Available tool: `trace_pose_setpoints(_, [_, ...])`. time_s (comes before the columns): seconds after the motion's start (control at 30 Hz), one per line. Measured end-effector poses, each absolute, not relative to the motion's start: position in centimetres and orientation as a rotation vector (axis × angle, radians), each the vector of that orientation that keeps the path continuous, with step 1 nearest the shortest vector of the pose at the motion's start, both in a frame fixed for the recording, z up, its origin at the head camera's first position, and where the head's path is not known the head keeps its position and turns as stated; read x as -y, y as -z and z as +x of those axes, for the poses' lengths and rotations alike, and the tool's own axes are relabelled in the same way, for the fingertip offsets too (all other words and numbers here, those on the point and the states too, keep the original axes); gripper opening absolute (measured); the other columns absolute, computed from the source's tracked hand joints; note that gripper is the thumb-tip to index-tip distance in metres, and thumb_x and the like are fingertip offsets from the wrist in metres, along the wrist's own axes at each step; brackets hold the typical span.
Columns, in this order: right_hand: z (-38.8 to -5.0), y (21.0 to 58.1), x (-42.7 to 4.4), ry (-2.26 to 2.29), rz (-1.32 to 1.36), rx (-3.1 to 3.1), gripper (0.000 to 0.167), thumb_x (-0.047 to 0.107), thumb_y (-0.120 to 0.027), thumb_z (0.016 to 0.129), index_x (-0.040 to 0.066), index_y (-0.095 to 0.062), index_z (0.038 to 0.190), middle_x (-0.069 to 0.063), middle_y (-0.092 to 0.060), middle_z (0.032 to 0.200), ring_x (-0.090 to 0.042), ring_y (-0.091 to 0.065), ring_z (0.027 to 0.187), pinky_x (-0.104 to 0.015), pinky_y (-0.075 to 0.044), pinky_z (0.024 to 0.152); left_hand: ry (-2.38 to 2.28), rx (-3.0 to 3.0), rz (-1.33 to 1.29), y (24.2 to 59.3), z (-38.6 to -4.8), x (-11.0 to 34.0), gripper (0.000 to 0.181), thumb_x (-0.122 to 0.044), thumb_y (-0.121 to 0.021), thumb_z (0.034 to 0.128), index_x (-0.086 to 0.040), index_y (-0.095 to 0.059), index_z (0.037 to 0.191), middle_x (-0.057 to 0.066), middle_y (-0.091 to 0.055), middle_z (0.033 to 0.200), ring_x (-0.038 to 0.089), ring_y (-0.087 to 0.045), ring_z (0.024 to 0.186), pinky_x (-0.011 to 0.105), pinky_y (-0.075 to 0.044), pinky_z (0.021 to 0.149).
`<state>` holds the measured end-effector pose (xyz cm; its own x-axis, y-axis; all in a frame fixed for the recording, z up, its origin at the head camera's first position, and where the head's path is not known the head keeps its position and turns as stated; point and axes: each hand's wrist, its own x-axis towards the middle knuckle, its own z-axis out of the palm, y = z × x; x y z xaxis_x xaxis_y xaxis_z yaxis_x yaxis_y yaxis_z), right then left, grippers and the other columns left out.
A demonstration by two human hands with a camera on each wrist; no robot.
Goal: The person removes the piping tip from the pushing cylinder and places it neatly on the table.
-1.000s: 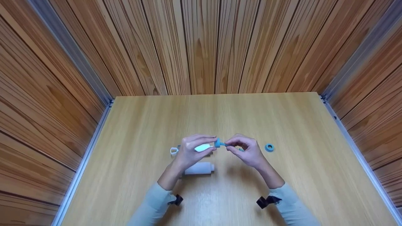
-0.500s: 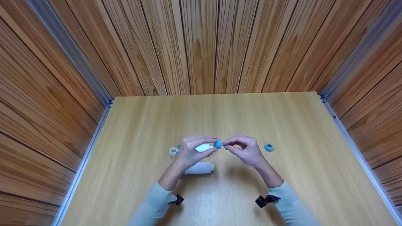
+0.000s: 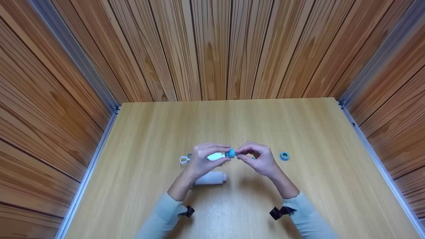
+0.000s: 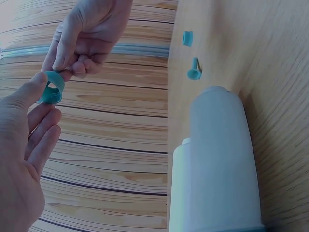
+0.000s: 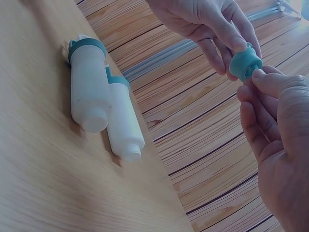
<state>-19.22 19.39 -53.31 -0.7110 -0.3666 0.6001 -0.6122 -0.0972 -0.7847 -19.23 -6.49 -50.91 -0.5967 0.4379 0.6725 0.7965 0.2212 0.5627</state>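
Above the table, my left hand (image 3: 207, 156) pinches a small teal screw-collar-like ring (image 4: 57, 79) between thumb and fingertips. From the other side, my right hand (image 3: 260, 157) pinches a slim teal piece at the ring's end. In the right wrist view the teal part (image 5: 243, 64) sits between both sets of fingertips. Fingers partly cover it, so how the pieces fit is unclear. Below the left hand lie two white bottles: a larger one (image 5: 90, 89) and a slimmer one (image 5: 124, 118), both on their sides with teal ends.
A loose teal ring (image 3: 284, 156) lies on the table to the right of my right hand. A teal funnel-shaped piece (image 4: 194, 72) lies nearer the bottles. A white loop (image 3: 184, 160) shows left of my left hand. Wood-plank walls stand behind the table (image 3: 229, 122).
My right hand has shifted slightly left, closer to my left fingertips. The teal part has turned between the fingers, and less of its thin stem shows. The bottles and loose ring stay put.
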Motion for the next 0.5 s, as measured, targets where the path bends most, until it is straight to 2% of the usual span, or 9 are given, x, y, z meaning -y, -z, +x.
trace_pose_setpoints(0.27, [-19.21, 53.35, -19.40, -1.874, 1.049, 1.992, 0.040, -0.026, -0.079, 0.085, -0.014, -0.072, 0.123, -0.018, -0.080, 0.112, -0.004, -0.076, 0.098, -0.019, -0.065, 0.090, 1.332, 2.131, -1.139, 50.71, -19.29, 6.39, 0.033, -0.007, -0.095, 0.0891, -0.002, -0.086, 0.120, 0.014, -0.088, 0.118, 0.029, -0.086, 0.107, 0.037, -0.070, 0.096])
trace_pose_setpoints(0.5, [-19.06, 53.30, -19.29, -1.889, 1.045, 2.004, 0.046, -0.023, -0.082, 0.084, -0.015, -0.069, 0.127, 0.006, -0.081, 0.121, -0.004, -0.077, 0.101, -0.018, -0.065, 0.091, 1.338, 2.108, -1.151, 50.66, -19.28, 5.75, 0.032, -0.007, -0.094, 0.0896, -0.002, -0.086, 0.120, 0.014, -0.088, 0.117, 0.029, -0.086, 0.107, 0.036, -0.070, 0.098])
